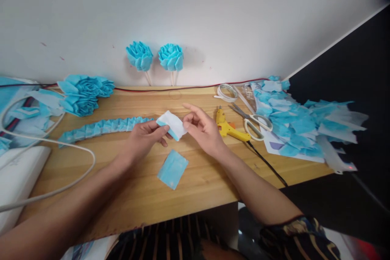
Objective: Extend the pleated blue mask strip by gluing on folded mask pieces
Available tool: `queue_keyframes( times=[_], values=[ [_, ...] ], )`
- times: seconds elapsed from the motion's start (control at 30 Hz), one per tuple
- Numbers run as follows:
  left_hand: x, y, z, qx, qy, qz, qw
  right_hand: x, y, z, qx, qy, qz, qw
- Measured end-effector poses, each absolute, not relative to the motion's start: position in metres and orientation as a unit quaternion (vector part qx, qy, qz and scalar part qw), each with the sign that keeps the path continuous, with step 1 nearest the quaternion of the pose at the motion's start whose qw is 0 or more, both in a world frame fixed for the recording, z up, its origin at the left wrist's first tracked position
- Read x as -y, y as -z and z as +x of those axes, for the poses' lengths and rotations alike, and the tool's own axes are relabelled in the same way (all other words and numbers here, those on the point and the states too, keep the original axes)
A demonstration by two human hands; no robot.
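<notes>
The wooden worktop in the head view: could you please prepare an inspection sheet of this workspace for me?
Surface: light-brown wooden worktop, grain visible.
Work things: blue-and-white thin sheet, raised; flat blue four-sided sheet on the worktop.
Clutter: yellow glue gun, white-handled metal scissors, white tape roll, at right.
Grip: left hand pinches the raised sheet; right hand meets its right edge, hold unclear.
Cables: thick white cable at left; black cord at right; thin red-and-black wire along the wall.
Surroundings: pale wall with small reddish marks.
</notes>
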State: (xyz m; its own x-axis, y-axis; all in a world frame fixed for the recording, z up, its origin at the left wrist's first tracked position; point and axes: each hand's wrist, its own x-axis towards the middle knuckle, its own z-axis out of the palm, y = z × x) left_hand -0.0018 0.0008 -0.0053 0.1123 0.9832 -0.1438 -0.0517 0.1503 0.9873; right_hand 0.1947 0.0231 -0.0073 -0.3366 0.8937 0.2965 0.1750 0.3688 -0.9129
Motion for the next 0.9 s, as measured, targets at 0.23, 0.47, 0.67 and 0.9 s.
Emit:
queue_keyframes(
  times=[0.23, 0.47, 0.67, 0.9],
  values=[
    [-0.003, 0.001, -0.003, -0.450, -0.487, 0.378, 0.646, -0.024, -0.008, 0.201, 0.877, -0.144, -0.274, 0.369],
    [-0.002, -0.002, -0.001, -0.454, -0.469, 0.383, 0.653, -0.027, 0.000, 0.197, 0.892, -0.110, -0.257, 0.354],
    [-0.001, -0.004, 0.001, -0.464, -0.465, 0.396, 0.642, -0.028, 0.001, 0.198, 0.880, -0.102, -0.268, 0.379],
    [-0.001, 0.005, -0.002, -0.483, -0.455, 0.438, 0.606, -0.028, 0.001, 0.196, 0.872, -0.110, -0.266, 0.396]
  ],
)
